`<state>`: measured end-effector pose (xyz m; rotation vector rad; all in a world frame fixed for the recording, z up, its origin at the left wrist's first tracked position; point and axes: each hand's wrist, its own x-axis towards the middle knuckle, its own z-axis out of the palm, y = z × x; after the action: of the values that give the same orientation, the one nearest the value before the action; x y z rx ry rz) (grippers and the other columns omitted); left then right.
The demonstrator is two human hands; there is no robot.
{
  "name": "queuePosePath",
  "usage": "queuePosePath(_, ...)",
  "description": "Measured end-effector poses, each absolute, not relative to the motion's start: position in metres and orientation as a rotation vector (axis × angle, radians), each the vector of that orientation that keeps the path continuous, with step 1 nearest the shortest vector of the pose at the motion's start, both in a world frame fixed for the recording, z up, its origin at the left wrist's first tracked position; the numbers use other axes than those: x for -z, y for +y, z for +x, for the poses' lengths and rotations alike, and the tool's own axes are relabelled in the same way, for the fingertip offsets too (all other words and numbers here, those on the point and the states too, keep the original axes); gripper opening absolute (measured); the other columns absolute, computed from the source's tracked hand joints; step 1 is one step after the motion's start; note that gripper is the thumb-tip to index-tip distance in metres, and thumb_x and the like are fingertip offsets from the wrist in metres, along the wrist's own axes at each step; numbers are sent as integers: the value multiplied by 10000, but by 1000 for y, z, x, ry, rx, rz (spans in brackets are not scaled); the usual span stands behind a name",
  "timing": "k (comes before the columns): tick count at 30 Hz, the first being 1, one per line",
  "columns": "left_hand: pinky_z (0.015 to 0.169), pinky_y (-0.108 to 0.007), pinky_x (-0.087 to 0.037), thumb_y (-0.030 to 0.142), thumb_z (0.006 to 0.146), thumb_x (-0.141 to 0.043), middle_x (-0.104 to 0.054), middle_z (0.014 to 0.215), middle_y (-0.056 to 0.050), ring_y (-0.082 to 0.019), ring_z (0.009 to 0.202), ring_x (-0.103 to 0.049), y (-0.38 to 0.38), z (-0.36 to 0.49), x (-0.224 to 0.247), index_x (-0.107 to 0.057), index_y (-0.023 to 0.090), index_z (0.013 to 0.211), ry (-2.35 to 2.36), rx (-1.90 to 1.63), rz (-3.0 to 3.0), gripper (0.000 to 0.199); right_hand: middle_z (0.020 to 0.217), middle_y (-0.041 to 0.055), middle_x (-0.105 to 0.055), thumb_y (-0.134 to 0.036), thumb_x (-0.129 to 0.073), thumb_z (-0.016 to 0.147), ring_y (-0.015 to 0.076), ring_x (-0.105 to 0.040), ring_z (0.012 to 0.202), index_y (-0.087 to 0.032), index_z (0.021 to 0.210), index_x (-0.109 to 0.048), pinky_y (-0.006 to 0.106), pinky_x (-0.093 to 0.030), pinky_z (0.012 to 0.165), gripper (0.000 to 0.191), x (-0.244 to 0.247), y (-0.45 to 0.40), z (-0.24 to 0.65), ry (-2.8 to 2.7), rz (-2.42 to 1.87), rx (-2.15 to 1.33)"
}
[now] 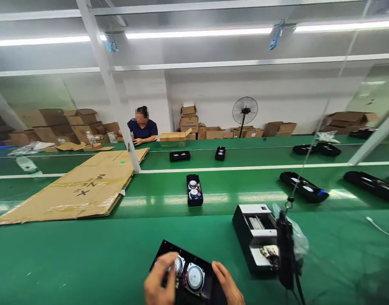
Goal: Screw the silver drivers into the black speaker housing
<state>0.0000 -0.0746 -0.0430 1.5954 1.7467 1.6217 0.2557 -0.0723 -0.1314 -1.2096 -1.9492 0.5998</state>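
Observation:
A black speaker housing [210,271] lies tilted in front of me, its open side up, with round silver speaker drivers [195,278] and thin wires inside. My left hand [161,279] is over its left end, thumb and fingers bent together beside the left driver. What they pinch, if anything, is hidden. My right hand [227,284] grips the right edge of the housing, its fingers together along the rim. The lower part of the housing runs out of view.
Right of the housing, a black and white box [256,237] holds small parts. A black tool [286,250] hangs from a cord before it. More housings [194,190] lie on the green belt beyond. Flattened cardboard [83,186] lies at left. A person [142,125] sits across.

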Motion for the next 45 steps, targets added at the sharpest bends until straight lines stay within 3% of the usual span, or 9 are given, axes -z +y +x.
queuePosePath(2, 1052, -538, -611, 689, 893, -628, -819, 1123, -89, -345, 1101, -764, -54, -29, 40, -812, 274, 1044, 1863, -1616, 1401, 479, 1685, 169, -450, -214, -793, 665, 442, -466, 1514, -253, 1659, -403, 564, -478, 1205, 1069, 105, -67, 275, -2052, -1197, -806)
queuePosePath(7, 1191, -529, -506, 823, 857, -574, -742, 1369, -103, -345, 1359, -647, -28, -32, 69, -712, 237, 1274, 1588, -1381, 1207, 733, 1719, 140, -398, -27, -634, 616, 353, -414, 1569, -272, 1608, -474, 589, -374, 1273, 1034, 47, -57, 312, -2022, -1309, -907)
queuePosePath(15, 1308, -511, -352, 743, 977, -457, -579, 1572, -87, -319, 1531, -472, -65, 23, 102, -558, 257, 1453, 1538, -1340, 1178, 688, 1149, 80, -800, -180, -731, 910, 291, -756, 1085, -279, 1146, -684, 473, -635, 942, 260, 33, -83, 287, -1970, -966, -289)
queuePosePath(19, 1291, -549, -375, 733, 973, -483, -581, 1568, -103, -334, 1510, -497, -69, 23, 112, -542, 261, 1470, 1548, -1340, 1201, 688, 1031, 71, -802, -344, -742, 963, 263, -764, 912, -246, 1113, -636, 406, -616, 791, 208, 32, -83, 246, -1970, -904, -235)
queuePosePath(22, 1244, -606, -427, 789, 895, -565, -636, 1501, -134, -384, 1454, -551, -66, 12, 120, -638, 248, 1375, 1495, -1343, 1332, 727, 910, 46, -793, -212, -618, 1014, 228, -745, 779, -232, 1086, -646, 367, -580, 716, 80, 37, -77, 231, -1958, -935, -214)
queuePosePath(27, 1192, -604, -486, 785, 792, -698, -603, 1534, -150, -411, 1452, -548, -69, -8, 114, -725, 273, 1290, 1383, -1236, 1605, 716, 905, 49, -806, -101, -529, 1013, 202, -740, 786, -215, 1114, -706, 322, -587, 736, 234, 33, -68, 246, -1895, -1002, -338)
queuePosePath(35, 1150, -550, -541, 625, 835, -736, -652, 1452, -138, -366, 1381, -620, -66, -6, 90, -799, 294, 1087, 1502, -1095, 1737, 420, 1078, 21, -813, -238, -853, 819, 243, -744, 984, -257, 1111, -721, 392, -547, 928, 321, 32, -78, 246, -2120, -969, -592)
queuePosePath(40, 1130, -531, -559, 723, 837, -693, -659, 1431, -137, -353, 1325, -660, -65, -3, 87, -805, 276, 1004, 1532, -1068, 1684, 491, 1055, 0, -816, -106, -844, 820, 228, -741, 958, -262, 1099, -734, 377, -547, 913, 338, 42, -74, 241, -2115, -1099, -620)
queuePosePath(45, 1178, -554, -502, 777, 858, -633, -639, 1464, -138, -352, 1339, -646, -67, -1, 86, -803, 274, 977, 1558, -1027, 1604, 545, 1038, 20, -817, -209, -937, 777, 256, -745, 947, -258, 1067, -765, 385, -565, 886, 340, 33, -66, 243, -2126, -1119, -679)
